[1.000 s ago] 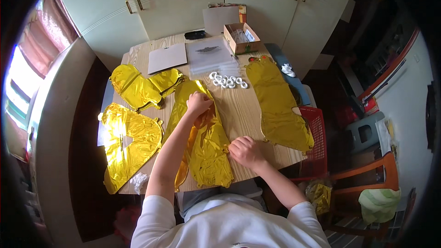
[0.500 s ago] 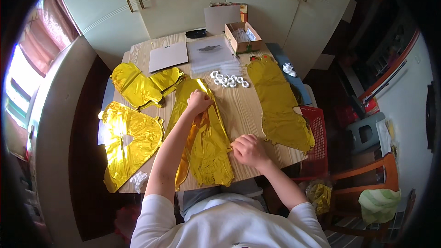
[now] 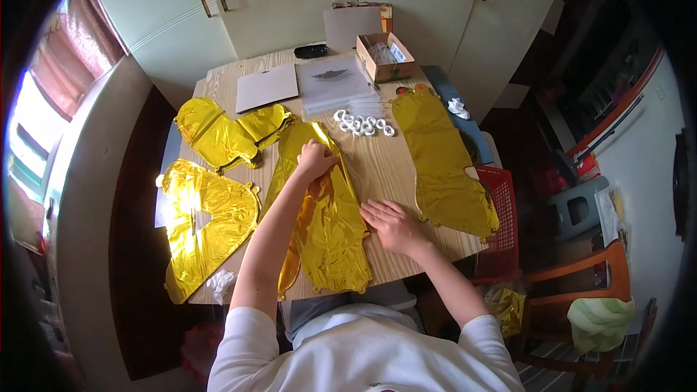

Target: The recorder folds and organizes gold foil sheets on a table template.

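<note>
A flat gold foil balloon (image 3: pixel 337 236) lies in front of me on the wooden table, its lower end by the front edge. My left hand (image 3: pixel 316 160) is closed on its upper part, with the fingers bent against the creased foil. An orange-toned fold shows below that hand. At the balloon's right edge rests my right hand (image 3: pixel 390 226), fingers stretched out and fingertips touching the foil. Another balloon, curved and gold (image 3: pixel 225 221), lies to the left, with a bent one (image 3: pixel 225 131) behind it. A long gold foil stack (image 3: pixel 439 160) lies on the right.
White ribbon-like rings (image 3: pixel 357 125) are heaped behind the middle balloon. Farther back are clear plastic sheets (image 3: pixel 330 87), a grey-white board (image 3: pixel 267 89) and a cardboard box (image 3: pixel 385 58). A red basket (image 3: pixel 501 225) and wooden chair (image 3: pixel 581 276) stand right. Crumpled tissue (image 3: pixel 220 284) sits front left.
My right hand has opened from a pinch at the balloon's right edge and now lies flatter, slightly farther back. My left hand stays in place.
</note>
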Motion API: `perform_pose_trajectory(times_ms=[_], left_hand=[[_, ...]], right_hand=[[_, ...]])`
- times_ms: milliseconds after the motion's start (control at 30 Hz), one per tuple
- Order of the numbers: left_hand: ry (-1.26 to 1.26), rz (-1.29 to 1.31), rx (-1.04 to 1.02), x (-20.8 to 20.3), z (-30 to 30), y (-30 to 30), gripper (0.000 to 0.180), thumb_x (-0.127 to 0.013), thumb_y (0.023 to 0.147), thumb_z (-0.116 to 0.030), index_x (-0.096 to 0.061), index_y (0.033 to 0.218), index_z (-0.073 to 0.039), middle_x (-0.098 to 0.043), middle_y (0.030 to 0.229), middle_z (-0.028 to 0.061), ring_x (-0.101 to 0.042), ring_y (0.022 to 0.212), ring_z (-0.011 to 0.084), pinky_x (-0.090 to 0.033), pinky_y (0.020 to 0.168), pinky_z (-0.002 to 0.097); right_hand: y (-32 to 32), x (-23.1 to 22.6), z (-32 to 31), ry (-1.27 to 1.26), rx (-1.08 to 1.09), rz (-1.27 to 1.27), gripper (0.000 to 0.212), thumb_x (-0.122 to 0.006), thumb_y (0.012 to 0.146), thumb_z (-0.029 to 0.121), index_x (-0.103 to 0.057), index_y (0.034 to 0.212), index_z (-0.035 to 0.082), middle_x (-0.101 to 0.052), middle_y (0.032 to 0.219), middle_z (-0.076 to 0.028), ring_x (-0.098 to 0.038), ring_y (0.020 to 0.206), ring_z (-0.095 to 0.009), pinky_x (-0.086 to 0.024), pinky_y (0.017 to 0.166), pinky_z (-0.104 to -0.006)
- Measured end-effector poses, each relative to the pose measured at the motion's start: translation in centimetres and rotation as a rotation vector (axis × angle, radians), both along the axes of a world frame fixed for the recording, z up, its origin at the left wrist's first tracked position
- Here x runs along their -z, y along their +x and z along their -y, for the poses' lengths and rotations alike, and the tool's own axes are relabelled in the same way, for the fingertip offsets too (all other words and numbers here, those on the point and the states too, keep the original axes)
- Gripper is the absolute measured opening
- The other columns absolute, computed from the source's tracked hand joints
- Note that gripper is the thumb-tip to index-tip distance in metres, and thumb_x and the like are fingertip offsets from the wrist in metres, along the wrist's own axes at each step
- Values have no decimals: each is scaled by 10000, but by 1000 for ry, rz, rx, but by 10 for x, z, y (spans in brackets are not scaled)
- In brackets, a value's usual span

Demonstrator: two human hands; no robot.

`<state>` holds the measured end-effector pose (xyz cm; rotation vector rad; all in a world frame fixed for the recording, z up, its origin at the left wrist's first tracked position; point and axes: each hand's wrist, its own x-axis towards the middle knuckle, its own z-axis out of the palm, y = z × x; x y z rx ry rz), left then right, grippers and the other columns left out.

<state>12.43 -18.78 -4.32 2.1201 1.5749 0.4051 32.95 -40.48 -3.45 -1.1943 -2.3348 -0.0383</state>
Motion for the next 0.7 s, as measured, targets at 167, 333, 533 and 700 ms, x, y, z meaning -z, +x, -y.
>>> perform_pose_trajectory(times_ms=[167,333,533,700], left_hand=[[-4,-11,6,0,0,-1,292,-755,757,-407,-741,878,-142,-584,1114,104,-520,1129,323,-440,917,489],[9,-26,15,-1,0,0,283,-750,765,-407,-748,885,-151,-583,1113,108,-519,1128,328,-445,909,491],[0,-20,14,-6,2,1,279,-757,748,-412,-761,861,-157,-585,1106,119,-518,1126,336,-450,901,495],[-14,-12,17,-7,1,0,282,-761,728,-413,-764,828,-150,-593,1108,127,-525,1118,344,-459,885,497]], right_hand=[[2,-2,1,-12,-29,-18,356,-511,865,74,-678,1179,62,-664,1238,-84,-580,1220,-235,-392,1060,-408],[1,-1,3,-15,-27,6,342,-514,875,85,-691,1168,90,-660,1247,-68,-575,1226,-230,-388,1063,-418],[2,2,5,-30,-30,4,316,-514,887,98,-701,1141,85,-654,1257,-68,-564,1240,-224,-380,1068,-443],[2,0,7,-24,-31,-6,298,-522,889,97,-708,1122,88,-658,1249,-68,-573,1228,-223,-386,1060,-449]])
